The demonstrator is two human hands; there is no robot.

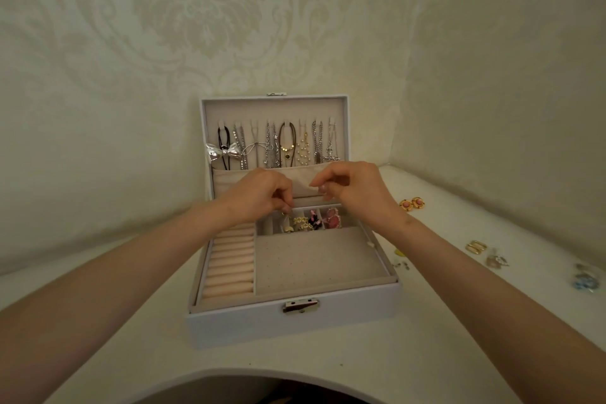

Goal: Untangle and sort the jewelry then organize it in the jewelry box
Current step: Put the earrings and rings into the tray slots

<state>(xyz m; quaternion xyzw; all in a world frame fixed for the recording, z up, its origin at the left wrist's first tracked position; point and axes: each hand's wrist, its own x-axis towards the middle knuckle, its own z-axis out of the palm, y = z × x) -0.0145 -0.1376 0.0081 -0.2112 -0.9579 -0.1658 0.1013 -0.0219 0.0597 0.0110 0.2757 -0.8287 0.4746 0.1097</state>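
Note:
An open white jewelry box (249, 321) stands on the table, its lid upright against the wall. Several necklaces (272, 147) hang on hooks inside the lid. Small back compartments hold earrings, among them a pink pair (333, 219) and a pearl-flower pair (301, 222). My left hand (259, 195) hovers over those compartments and pinches a small gold dangling earring (287, 223). My right hand (351, 188) is beside it above the back right of the box, fingers curled; whether it holds anything is not clear.
Loose jewelry lies on the table right of the box: round orange-gold earrings (412, 204), gold rectangular hoops (476, 247), a silver piece (496, 261), blue pieces (587, 280) and small bits (400, 264). Ring rolls (231, 267) fill the box's left side; a perforated pad (314, 261) lies beside them.

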